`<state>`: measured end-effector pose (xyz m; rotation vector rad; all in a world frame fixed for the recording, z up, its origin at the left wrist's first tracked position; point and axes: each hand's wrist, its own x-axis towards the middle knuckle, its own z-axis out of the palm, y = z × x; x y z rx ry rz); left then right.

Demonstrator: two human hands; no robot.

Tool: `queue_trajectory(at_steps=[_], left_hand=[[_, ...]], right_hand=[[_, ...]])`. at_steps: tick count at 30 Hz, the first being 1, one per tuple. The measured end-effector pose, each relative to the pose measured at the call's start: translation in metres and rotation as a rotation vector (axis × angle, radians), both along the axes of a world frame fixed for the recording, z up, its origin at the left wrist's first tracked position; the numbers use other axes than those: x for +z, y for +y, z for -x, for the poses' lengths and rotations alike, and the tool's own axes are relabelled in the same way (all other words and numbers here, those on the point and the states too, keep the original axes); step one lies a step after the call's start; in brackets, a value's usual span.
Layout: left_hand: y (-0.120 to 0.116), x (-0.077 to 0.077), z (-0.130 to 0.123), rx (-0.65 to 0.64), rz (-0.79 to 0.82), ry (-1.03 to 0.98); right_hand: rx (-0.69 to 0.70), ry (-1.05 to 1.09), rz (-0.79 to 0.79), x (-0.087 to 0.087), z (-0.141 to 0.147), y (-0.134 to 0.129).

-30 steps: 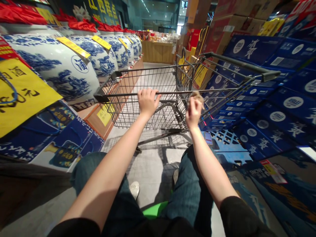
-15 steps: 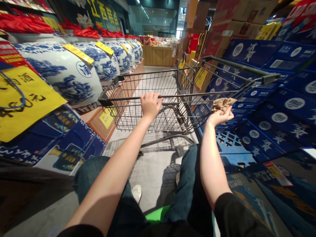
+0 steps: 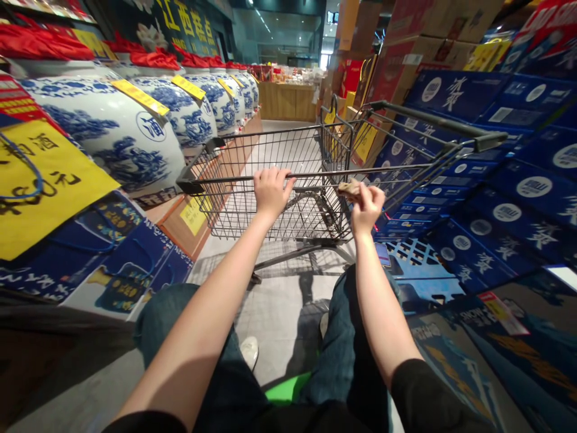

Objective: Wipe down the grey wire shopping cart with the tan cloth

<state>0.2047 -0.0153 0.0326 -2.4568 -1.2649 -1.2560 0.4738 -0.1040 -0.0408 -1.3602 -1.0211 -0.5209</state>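
My left hand (image 3: 271,193) grips the near bar of a wire shopping cart (image 3: 270,204), which stands in front of me. My right hand (image 3: 368,209) is just short of that bar, a little to the right, and pinches a crumpled tan scrap (image 3: 350,189) between its fingers. I cannot tell whether the scrap is paper or cloth. Part of it is hidden by my fingers. The cart's wire basket shows nothing inside it.
Large blue-and-white porcelain jars (image 3: 103,132) with yellow tags line the left side. Stacked blue boxes (image 3: 496,198) and cardboard cartons (image 3: 433,36) rise on the right. A wooden counter (image 3: 286,102) stands at the far end of the tiled aisle (image 3: 279,307).
My right hand has come back left from out to the right, towards the cart's bar. The tan scrap now looks folded smaller in its fingers. My left hand stays on the bar.
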Motion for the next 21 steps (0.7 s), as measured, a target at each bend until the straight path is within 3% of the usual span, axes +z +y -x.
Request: queue_trajectory(at_steps=[3, 5, 7, 10, 13, 18, 21], left_hand=[[0.000, -0.001, -0.002, 0.004, -0.003, -0.013], [0.001, -0.003, -0.003, 0.001, 0.001, -0.023], [0.003, -0.004, -0.003, -0.005, 0.006, -0.027], [0.005, -0.004, -0.001, -0.011, 0.002, -0.026], [0.006, -0.003, 0.001, -0.011, 0.001, -0.020], [0.005, -0.003, 0.001, -0.025, 0.002, -0.037], [0.006, -0.004, 0.000, -0.024, 0.007, -0.072]], right_hand=[[-0.216, 0.245, -0.113, 0.010, -0.026, -0.007], [-0.274, 0.327, -0.133, 0.008, -0.021, -0.003], [-0.224, 0.270, -0.083, -0.002, -0.001, 0.003], [-0.003, 0.044, 0.106, -0.019, 0.031, 0.009], [0.133, -0.059, 0.188, -0.023, 0.029, 0.005], [-0.132, 0.221, 0.062, -0.015, -0.010, -0.008], [-0.089, 0.136, 0.196, -0.026, 0.004, -0.006]])
